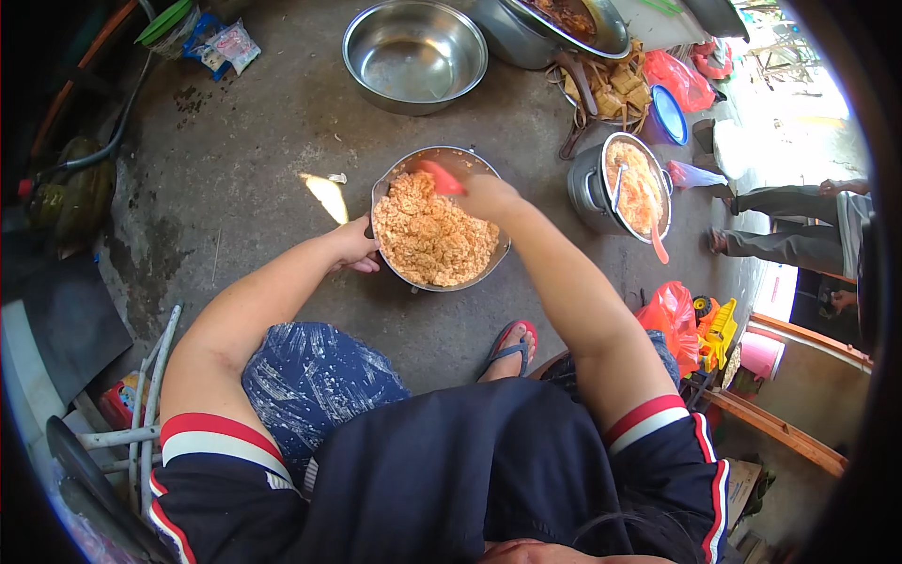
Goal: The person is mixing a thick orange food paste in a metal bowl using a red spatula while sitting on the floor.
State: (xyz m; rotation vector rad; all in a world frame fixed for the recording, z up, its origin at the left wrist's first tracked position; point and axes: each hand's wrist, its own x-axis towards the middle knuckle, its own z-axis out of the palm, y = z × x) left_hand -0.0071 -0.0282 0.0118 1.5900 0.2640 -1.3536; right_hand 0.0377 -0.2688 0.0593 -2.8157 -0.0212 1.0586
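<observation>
A round metal pot [503, 254] of orange-coloured rice [437, 236] stands on the floor before me. My left hand [354, 245] grips the pot at its left side, with some fingers beneath a dark handle. In my right hand [486, 197] is a red plastic rice paddle [440, 178], slightly blurred, over the rice at the pot's far side. To the right, a metal pot [586, 190] holds paler orange rice, a metal spoon and a pinkish-orange plastic spoon [659, 244].
An empty steel basin [416, 60] lies beyond the pot. A large pot with reddish food [564, 17], woven leaf parcels [616, 92] and a blue-lidded tub [668, 115] are at upper right. Another person's legs [786, 225] show at right; a red bag [669, 324] and toy truck [717, 335] sit nearer.
</observation>
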